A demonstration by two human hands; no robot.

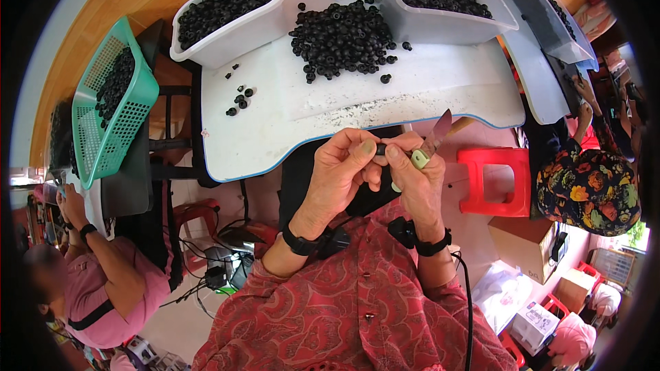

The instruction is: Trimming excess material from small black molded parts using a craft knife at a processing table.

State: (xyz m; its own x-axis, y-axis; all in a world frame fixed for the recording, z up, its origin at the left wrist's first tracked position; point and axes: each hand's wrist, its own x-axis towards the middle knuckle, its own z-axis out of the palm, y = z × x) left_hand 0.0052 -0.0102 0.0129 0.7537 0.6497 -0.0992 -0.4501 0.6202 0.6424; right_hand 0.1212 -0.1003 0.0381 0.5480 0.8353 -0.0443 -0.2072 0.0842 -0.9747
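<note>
Just past the table's near edge, my left hand (337, 173) is closed, pinching a small black rubber-like part (380, 149) between thumb and fingers. Right beside it, my right hand (421, 189) grips a folding knife by its pale green handle (420, 159). The knife's blade (438, 132) points up and away to the right. My right thumb is at the black part too, so the two hands nearly meet. Farther off on the white table (275, 130) lies a heap of similar black parts (342, 38), with several loose ones (240, 99) to the left.
A white bin (237, 43) and a clear bin (440, 24) of black parts stand at the back. Left is a green basket (127, 113); right, a red stool (496, 182). People work at both sides. A cable (469, 302) hangs by my right arm.
</note>
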